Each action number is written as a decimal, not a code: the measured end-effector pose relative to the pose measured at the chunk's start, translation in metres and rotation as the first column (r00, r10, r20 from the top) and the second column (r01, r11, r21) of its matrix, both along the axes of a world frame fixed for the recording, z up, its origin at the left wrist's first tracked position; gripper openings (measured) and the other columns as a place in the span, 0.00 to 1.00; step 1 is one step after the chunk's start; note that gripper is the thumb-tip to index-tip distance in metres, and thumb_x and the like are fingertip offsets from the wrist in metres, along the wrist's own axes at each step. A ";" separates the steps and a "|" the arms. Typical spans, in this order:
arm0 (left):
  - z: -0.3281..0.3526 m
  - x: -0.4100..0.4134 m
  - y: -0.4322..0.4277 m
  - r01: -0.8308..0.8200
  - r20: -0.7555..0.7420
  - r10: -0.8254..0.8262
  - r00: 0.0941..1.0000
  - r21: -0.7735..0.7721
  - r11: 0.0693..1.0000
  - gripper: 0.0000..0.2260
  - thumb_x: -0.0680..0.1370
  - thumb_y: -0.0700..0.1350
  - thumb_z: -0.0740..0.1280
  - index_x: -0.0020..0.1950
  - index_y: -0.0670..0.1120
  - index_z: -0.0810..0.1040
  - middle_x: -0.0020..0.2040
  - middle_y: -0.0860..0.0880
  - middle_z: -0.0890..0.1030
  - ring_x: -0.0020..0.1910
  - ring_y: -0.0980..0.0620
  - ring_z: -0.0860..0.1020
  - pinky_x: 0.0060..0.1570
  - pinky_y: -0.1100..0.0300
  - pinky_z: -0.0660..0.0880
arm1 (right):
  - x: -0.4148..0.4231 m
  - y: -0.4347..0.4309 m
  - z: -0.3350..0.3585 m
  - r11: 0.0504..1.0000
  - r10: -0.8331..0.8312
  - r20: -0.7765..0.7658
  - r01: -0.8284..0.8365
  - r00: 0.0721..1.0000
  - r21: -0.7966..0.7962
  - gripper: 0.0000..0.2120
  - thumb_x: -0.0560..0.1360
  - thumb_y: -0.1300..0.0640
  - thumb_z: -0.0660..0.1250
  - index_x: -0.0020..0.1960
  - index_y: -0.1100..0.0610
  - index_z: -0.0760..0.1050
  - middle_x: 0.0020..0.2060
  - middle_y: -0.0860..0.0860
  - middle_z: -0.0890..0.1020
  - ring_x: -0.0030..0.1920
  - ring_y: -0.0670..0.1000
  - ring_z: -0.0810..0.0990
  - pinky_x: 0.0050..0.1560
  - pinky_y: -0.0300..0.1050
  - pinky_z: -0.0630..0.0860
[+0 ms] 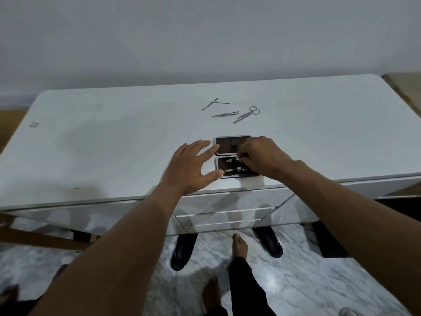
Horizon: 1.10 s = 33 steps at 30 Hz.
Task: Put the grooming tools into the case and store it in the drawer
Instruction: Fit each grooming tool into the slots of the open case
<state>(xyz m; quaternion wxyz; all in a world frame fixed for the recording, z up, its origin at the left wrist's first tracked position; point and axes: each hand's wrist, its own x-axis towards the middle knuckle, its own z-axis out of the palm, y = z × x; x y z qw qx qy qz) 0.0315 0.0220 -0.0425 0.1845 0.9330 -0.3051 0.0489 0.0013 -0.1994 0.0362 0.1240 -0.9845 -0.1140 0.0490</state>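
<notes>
Right hand (262, 156) pinches slim metal tool (239, 158) in dark, round-cornered case (224, 144).

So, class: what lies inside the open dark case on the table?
Two silvery metal tools sit strapped in the near half of the dark rectangular case. The right hand hides that half's right side.

Five loose tools (225, 114), one case (224, 145)
</notes>
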 end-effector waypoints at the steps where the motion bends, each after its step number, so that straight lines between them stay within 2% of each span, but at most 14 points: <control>1: 0.000 0.000 0.000 -0.001 -0.001 0.001 1.000 -0.001 1.000 0.31 0.75 0.69 0.57 0.75 0.57 0.63 0.74 0.51 0.66 0.74 0.51 0.61 0.73 0.47 0.55 | 0.000 0.001 0.000 1.000 0.001 0.000 -0.001 1.000 0.001 0.08 0.75 0.60 0.66 0.50 0.59 0.82 0.50 0.56 0.83 0.52 0.59 0.79 0.49 0.46 0.72; 9: 0.000 -0.001 0.000 0.000 -0.015 0.001 1.000 0.004 1.000 0.31 0.74 0.69 0.56 0.75 0.58 0.62 0.75 0.52 0.65 0.74 0.52 0.60 0.73 0.49 0.52 | 0.003 0.004 -0.002 1.000 0.004 -0.020 -0.004 1.000 0.010 0.07 0.74 0.59 0.67 0.49 0.58 0.82 0.49 0.56 0.84 0.51 0.58 0.80 0.49 0.47 0.74; 20: 0.000 -0.001 0.000 0.001 -0.017 -0.001 1.000 -0.004 1.000 0.31 0.75 0.69 0.56 0.75 0.58 0.62 0.74 0.51 0.66 0.74 0.51 0.60 0.73 0.48 0.54 | 0.004 0.003 -0.002 1.000 0.015 -0.021 -0.015 1.000 0.009 0.07 0.74 0.59 0.67 0.49 0.59 0.82 0.48 0.55 0.84 0.51 0.58 0.80 0.49 0.47 0.74; 25: 0.002 -0.002 0.000 0.006 -0.036 -0.007 0.999 -0.004 1.000 0.30 0.76 0.68 0.55 0.76 0.57 0.61 0.75 0.51 0.66 0.75 0.51 0.60 0.74 0.49 0.53 | 0.004 0.000 0.007 1.000 0.025 -0.039 -0.025 0.999 0.016 0.08 0.74 0.56 0.66 0.46 0.58 0.83 0.45 0.54 0.85 0.47 0.58 0.80 0.47 0.47 0.75; 29: 0.004 -0.002 0.000 0.009 -0.056 -0.008 0.998 0.010 1.000 0.30 0.76 0.68 0.54 0.76 0.57 0.60 0.76 0.51 0.65 0.75 0.51 0.59 0.74 0.49 0.52 | 0.024 -0.013 0.019 0.999 -0.039 -0.003 0.039 0.999 -0.018 0.09 0.75 0.58 0.64 0.47 0.59 0.82 0.45 0.56 0.84 0.48 0.59 0.80 0.48 0.48 0.74; 33: 0.005 -0.002 0.000 0.007 -0.068 -0.008 0.998 -0.015 1.000 0.29 0.77 0.66 0.55 0.76 0.57 0.61 0.75 0.51 0.66 0.75 0.51 0.60 0.74 0.48 0.54 | 0.065 -0.034 0.023 0.988 -0.136 0.043 0.139 0.990 -0.066 0.09 0.75 0.60 0.63 0.43 0.61 0.81 0.43 0.59 0.84 0.45 0.62 0.80 0.43 0.46 0.72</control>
